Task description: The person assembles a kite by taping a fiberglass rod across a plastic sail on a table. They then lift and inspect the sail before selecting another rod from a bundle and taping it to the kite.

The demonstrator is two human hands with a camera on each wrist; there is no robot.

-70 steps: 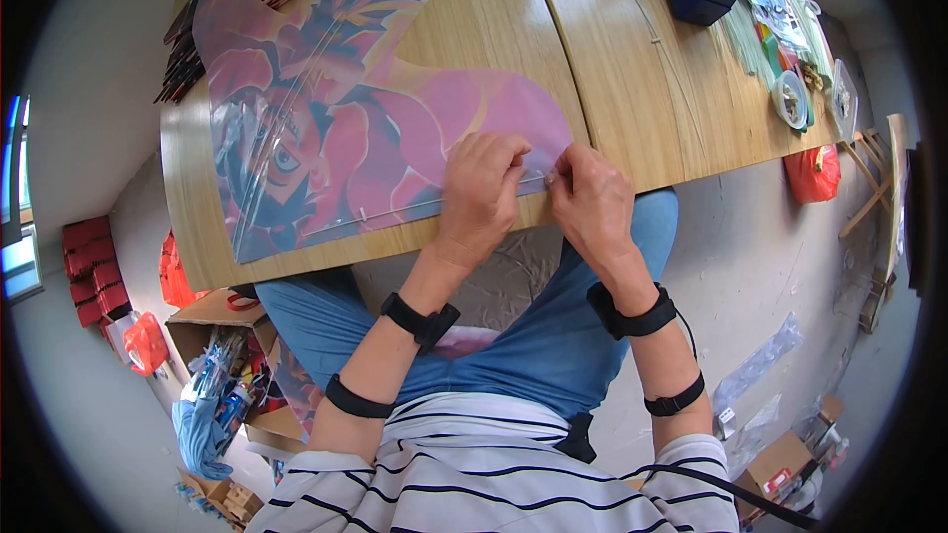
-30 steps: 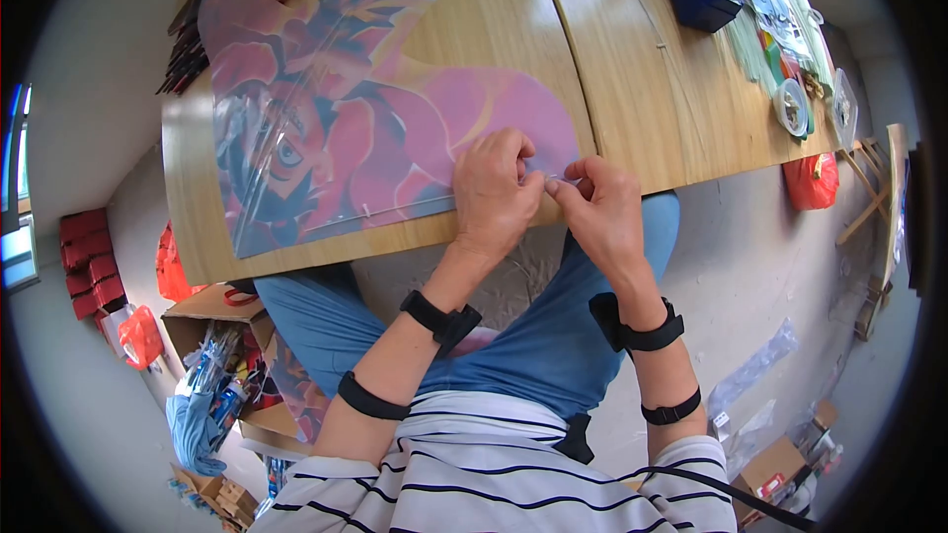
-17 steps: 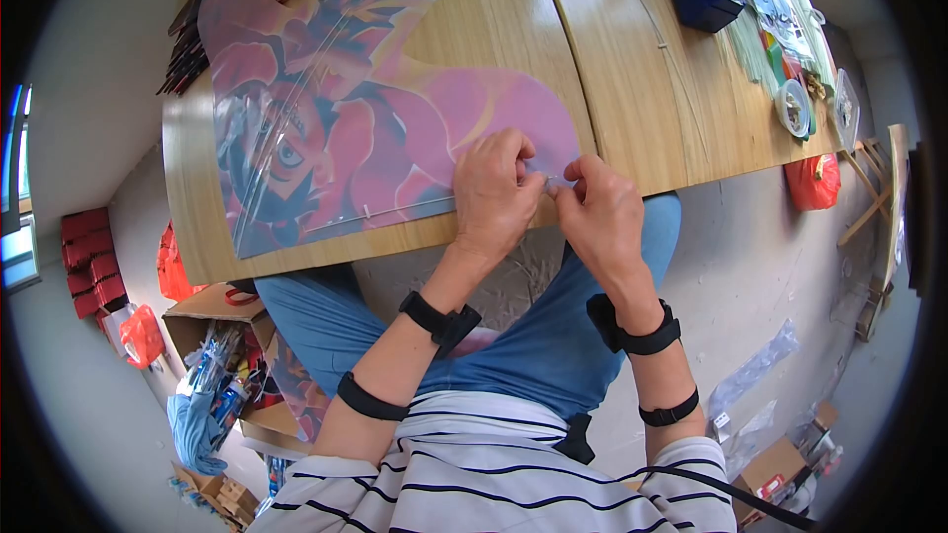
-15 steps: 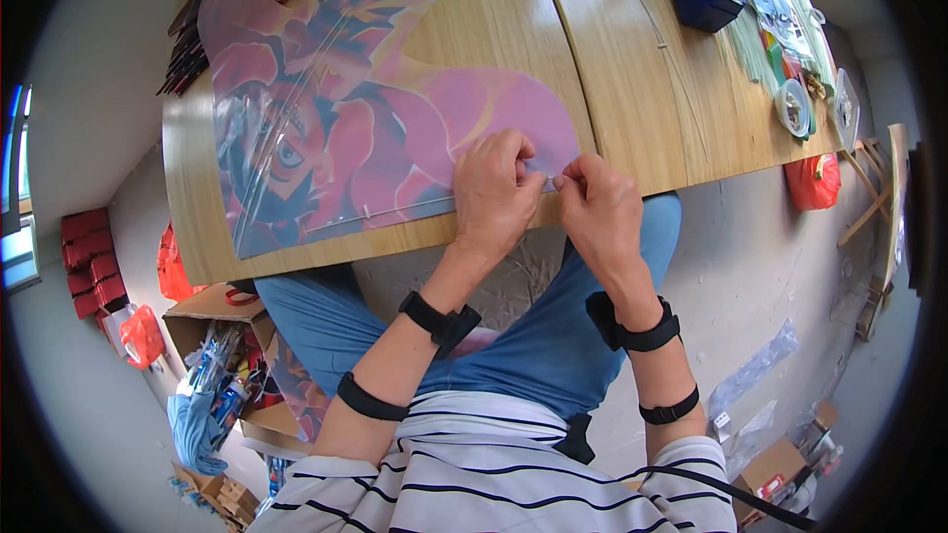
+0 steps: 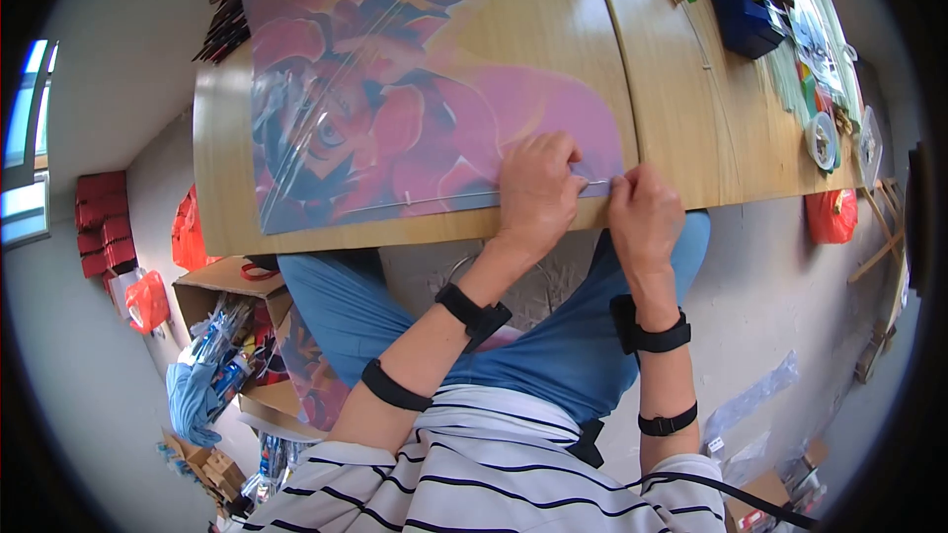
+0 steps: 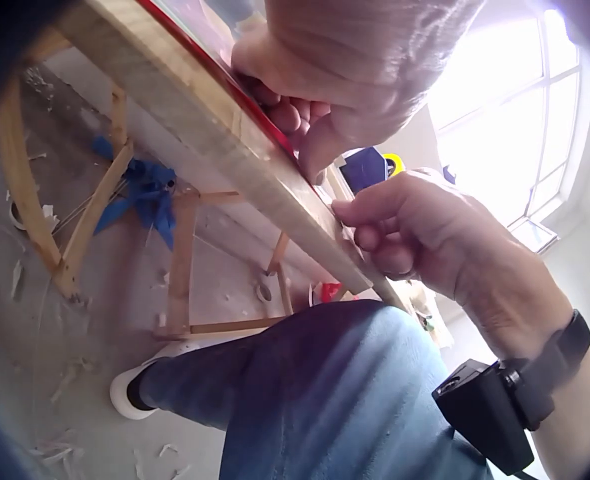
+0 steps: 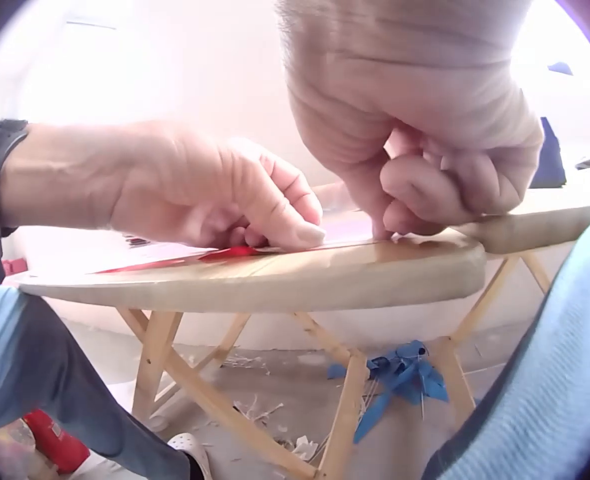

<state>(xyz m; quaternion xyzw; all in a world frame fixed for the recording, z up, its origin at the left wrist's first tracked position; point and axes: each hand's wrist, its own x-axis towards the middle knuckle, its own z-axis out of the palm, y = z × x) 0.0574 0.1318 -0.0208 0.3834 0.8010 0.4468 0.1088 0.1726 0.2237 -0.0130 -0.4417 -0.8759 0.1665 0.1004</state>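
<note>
White rod lies part-hidden by left hand, its grip unclear; right hand pinches the end.

A white top leads the way, crossed by thin dark stripes, the sleeves striped to match; down it goes into jeans, solid denim blue; over to the left arm, a black wristband with a chunky black box, then a plain black strap round the forearm; across to the right, a matching wristband, an angular box and a forearm band with a small buckle; a black cable runs by the right sleeve; at the right hip, a small black block; down low, a white shoe over a dark sock.
</note>
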